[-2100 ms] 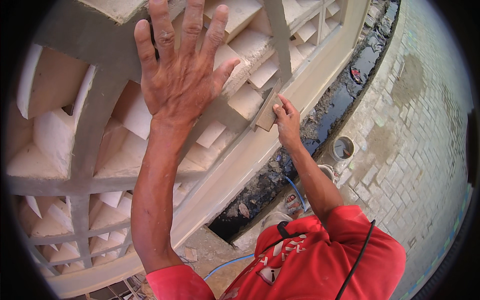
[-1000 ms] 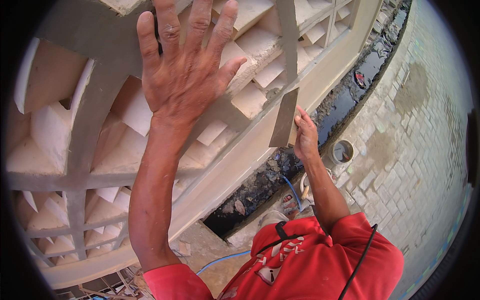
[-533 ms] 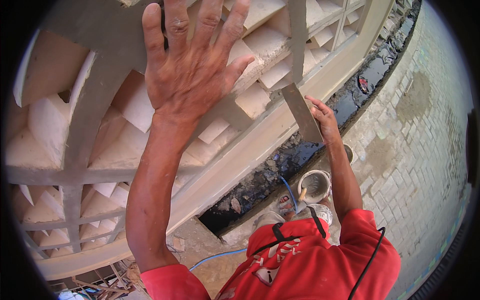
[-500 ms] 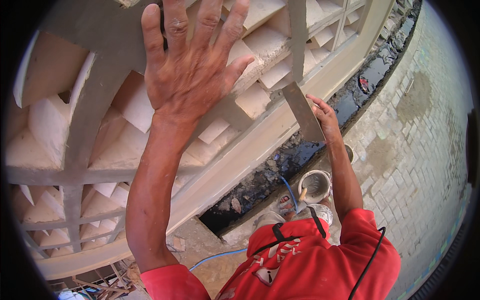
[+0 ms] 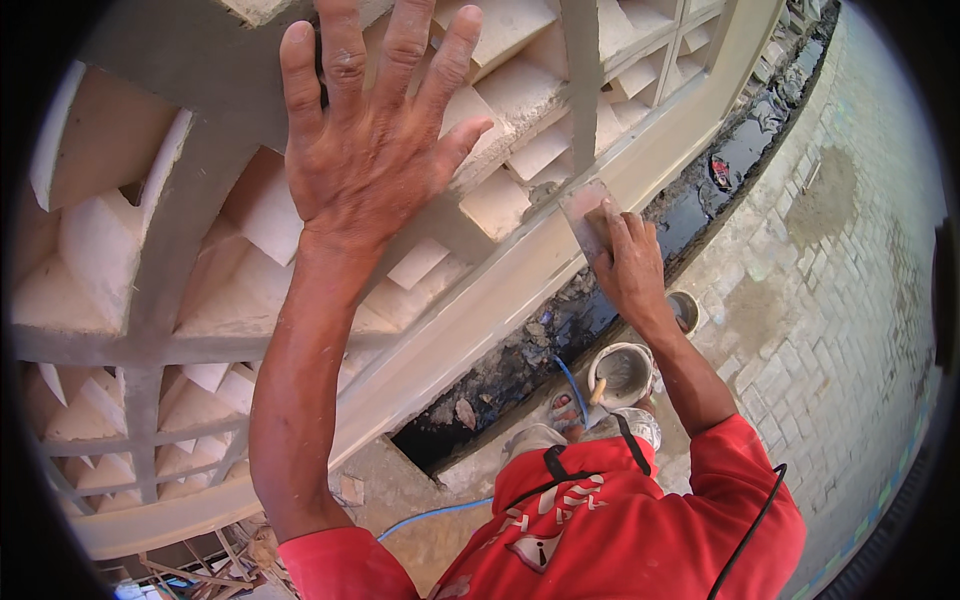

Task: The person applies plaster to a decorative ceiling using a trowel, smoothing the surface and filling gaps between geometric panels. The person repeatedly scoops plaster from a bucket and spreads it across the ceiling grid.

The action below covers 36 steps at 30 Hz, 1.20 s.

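Note:
My left hand (image 5: 365, 165) is raised in front of the openwork masonry wall (image 5: 150, 260), its fingers spread and holding nothing. Whether the palm presses on the wall cannot be seen. Low on the wall, my right hand (image 5: 630, 262) grips a flat, rectangular metal scraper (image 5: 587, 215). Its fingers lie over the blade, whose far end is at the pale ledge (image 5: 470, 310) along the wall's foot. Grey mortar coats the wall's ribs, and pale angled blocks fill the openings between them.
A dark, wet drainage ditch (image 5: 565, 320) runs along the wall. Beyond it stand a bucket (image 5: 620, 372) with a wooden-handled tool (image 5: 598, 390) and a second bucket (image 5: 685, 310). A blue hose (image 5: 572, 378) crosses near my feet; brick paving (image 5: 800, 370) lies to the right.
My right hand has swung the scraper closer to the ledge and turned, so its back now shows with fingers over the blade. My left hand has moved slightly down and left.

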Each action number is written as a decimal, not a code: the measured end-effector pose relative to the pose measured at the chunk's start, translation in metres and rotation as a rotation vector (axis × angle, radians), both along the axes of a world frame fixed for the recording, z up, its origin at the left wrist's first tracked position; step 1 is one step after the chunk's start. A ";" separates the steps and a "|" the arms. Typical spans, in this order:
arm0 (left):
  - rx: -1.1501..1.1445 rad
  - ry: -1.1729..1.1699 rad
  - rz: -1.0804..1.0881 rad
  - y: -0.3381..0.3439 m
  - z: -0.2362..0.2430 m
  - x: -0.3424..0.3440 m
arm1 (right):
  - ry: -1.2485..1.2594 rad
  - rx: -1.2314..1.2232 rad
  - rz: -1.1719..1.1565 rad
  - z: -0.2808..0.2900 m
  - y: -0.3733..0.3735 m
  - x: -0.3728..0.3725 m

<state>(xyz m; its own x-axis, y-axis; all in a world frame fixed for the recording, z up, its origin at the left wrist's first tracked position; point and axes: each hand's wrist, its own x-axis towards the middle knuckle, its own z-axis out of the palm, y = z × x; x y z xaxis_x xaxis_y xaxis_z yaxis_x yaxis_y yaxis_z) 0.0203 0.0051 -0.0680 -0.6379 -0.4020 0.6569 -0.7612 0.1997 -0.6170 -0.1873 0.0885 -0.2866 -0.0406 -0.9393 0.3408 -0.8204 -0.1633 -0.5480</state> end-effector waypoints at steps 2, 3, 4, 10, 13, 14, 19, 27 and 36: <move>-0.002 0.028 -0.075 -0.002 0.001 0.001 | -0.040 -0.045 -0.066 -0.012 0.000 0.012; -0.003 0.045 -0.117 -0.004 -0.001 0.001 | -0.045 -0.029 -0.104 -0.016 0.000 0.018; -0.011 0.045 -0.150 -0.008 -0.002 0.000 | -0.051 -0.014 -0.142 -0.020 0.000 0.023; 0.141 -0.025 -0.176 0.004 0.009 0.007 | -0.085 0.010 -0.277 -0.018 -0.008 0.053; 0.117 -0.040 -0.210 0.005 0.014 0.009 | -0.075 -0.004 -0.303 -0.008 -0.010 0.066; 0.112 -0.047 -0.221 0.005 0.014 0.011 | -0.068 -0.010 -0.310 -0.005 -0.011 0.070; 0.079 -0.058 -0.261 0.002 0.014 0.017 | 0.005 0.015 -0.327 0.004 -0.018 0.085; 0.067 -0.094 -0.276 0.007 0.017 0.021 | 0.058 0.037 -0.334 -0.001 -0.028 0.091; 0.050 -0.097 -0.311 0.003 0.015 0.020 | 0.088 0.075 -0.407 -0.001 -0.034 0.075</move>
<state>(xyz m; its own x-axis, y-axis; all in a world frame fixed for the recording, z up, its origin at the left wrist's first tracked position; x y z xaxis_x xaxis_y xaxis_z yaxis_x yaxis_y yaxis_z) 0.0399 0.0079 -0.0527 -0.7941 -0.2079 0.5711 -0.5967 0.4453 -0.6675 -0.1121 0.0548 -0.2878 -0.3874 -0.8747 0.2912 -0.8538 0.2213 -0.4713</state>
